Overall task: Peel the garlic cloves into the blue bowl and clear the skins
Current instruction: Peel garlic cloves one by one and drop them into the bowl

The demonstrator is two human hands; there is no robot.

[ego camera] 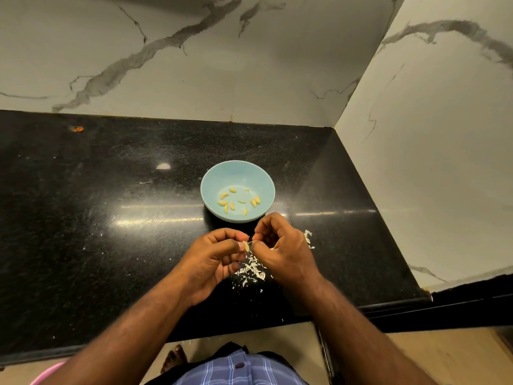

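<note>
Small pale garlic clove (246, 245): pinched between the thumb and curled fingers of the left hand (213, 259), held above the worktop just in front of the bowl. The right hand (280, 245) has its fingers curled inward, with thumb and forefinger pinching a thin strip of skin at the clove's tip. The two hands meet at the clove.

Round light-blue bowl (238, 173): upright on the glossy black speckled stone worktop (111, 190), just beyond the hands. It contains ten peeled yellowish cloves (239, 201), scattered singly across its bottom.

White papery garlic skins (251, 269): a loose pile of many small flakes on the worktop directly beneath and between the hands; the number cannot be counted. A further small cluster of flakes (308, 237) lies just right of the right hand.

One orange speck (77, 129) lies near the far left wall edge.
</note>
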